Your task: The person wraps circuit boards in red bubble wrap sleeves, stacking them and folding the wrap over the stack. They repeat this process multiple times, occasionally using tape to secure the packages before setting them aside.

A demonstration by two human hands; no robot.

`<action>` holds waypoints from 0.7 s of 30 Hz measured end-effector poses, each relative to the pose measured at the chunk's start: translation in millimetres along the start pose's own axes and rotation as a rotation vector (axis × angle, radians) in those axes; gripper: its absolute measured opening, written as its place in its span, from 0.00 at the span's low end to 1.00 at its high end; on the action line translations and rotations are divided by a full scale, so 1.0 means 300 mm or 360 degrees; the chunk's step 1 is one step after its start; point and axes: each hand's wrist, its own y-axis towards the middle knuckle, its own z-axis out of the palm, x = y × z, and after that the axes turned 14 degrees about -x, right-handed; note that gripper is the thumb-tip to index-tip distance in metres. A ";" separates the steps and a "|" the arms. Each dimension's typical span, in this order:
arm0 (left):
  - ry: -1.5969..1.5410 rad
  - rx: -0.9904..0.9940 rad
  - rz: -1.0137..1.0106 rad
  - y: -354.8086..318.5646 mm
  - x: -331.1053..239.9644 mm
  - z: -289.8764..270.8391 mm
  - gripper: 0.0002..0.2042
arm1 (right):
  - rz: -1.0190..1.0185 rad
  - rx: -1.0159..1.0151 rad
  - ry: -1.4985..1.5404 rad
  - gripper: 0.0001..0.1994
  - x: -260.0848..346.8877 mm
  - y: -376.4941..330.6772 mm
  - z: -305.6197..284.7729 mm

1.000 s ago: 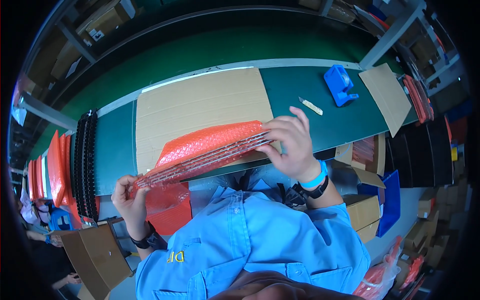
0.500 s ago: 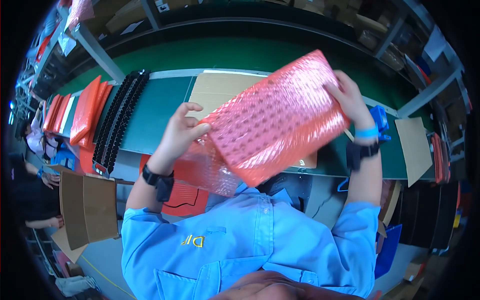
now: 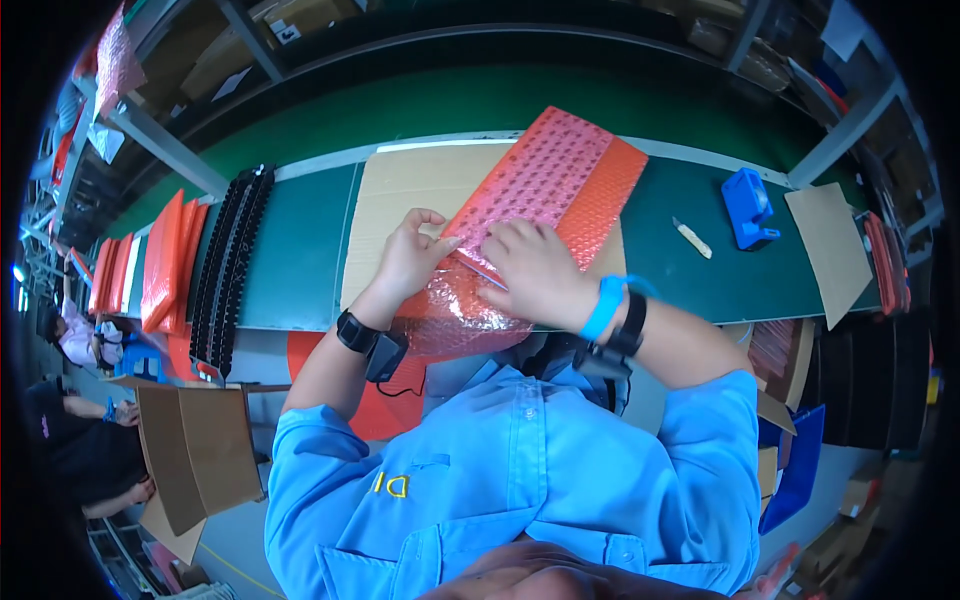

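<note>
Loose bubble wrap now droops over the near edge of the desk, toward you. Your left hand is pinched on the near edge of the red packet; your right hand lies across that end, fingers bent, gripping or only pressing: can't tell, the contact is hidden. The packet, up in the air half a second ago, is down slantwise over the cardboard sheet, so work seems shifted to its near end. Off right, knife and blue tape dispenser sit untouched.
</note>
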 end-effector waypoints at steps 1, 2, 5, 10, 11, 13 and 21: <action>-0.0069 -0.0004 0.0021 -0.012 0.006 0.002 0.19 | -0.0009 -0.0052 -0.0173 0.16 0.030 -0.023 0.020; -0.0137 -0.0012 0.0041 -0.028 0.016 0.000 0.19 | -0.0020 -0.0104 -0.0343 0.17 0.051 -0.038 0.039; -0.0185 0.0071 0.0028 -0.099 0.006 -0.056 0.21 | -0.0012 -0.0149 -0.0534 0.19 0.028 -0.036 0.055; 0.0272 0.0183 0.0057 -0.256 -0.029 -0.192 0.26 | -0.0030 -0.0135 -0.0591 0.21 -0.021 -0.042 0.064; 0.0477 0.0152 0.0107 -0.268 -0.035 -0.203 0.27 | -0.0057 -0.0135 -0.0603 0.22 -0.027 -0.043 0.066; 0.0674 0.0111 0.0121 -0.278 -0.061 -0.207 0.27 | -0.0035 -0.0103 -0.0548 0.22 -0.032 -0.042 0.059; 0.0749 -0.0208 0.1577 -0.156 -0.125 -0.126 0.23 | -0.0122 -0.0067 -0.0191 0.22 -0.031 -0.055 -0.041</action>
